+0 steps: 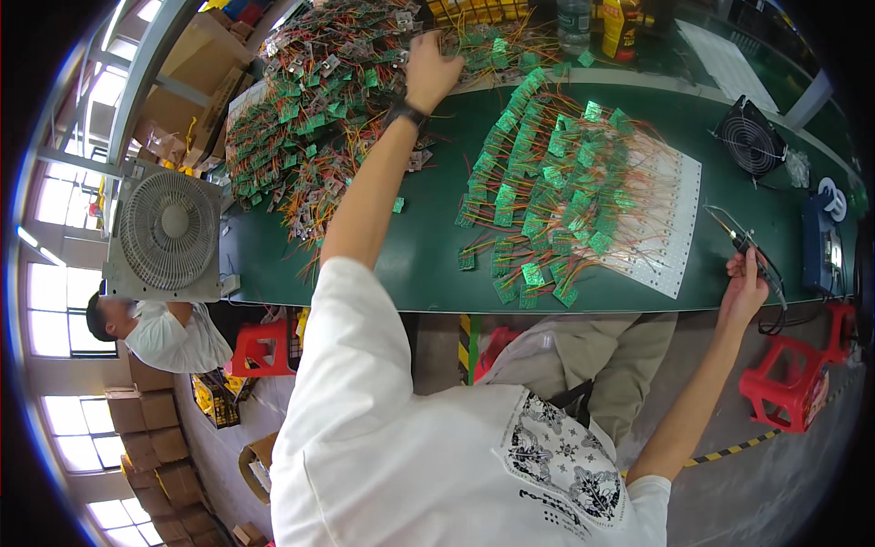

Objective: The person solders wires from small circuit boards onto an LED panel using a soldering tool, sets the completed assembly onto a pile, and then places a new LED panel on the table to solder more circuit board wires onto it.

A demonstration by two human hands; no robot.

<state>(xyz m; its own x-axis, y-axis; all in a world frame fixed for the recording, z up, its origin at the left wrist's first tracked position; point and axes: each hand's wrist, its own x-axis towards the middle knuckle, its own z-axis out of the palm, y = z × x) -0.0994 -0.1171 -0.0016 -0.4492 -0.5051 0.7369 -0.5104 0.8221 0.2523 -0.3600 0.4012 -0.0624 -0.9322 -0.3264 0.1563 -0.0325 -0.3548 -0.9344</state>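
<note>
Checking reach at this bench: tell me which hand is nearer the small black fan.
Right. The right hand, holding a soldering iron, sits below the small black fan; the left hand is far across.

A long green-topped workbench (428, 264) carries a tangled heap of small green wired circuit boards (314, 118) at eleven o'clock, neat rows of boards (547, 191) on white sheets (670, 237) centrally, and a small black fan (749, 139) at two o'clock.

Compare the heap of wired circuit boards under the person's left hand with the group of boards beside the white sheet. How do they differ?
The far heap is tangled and piled; the near group lies flat in overlapping rows. The left hand touches the heap; the near group is untouched. Both are small green boards with red and orange wires on the green table.
</note>
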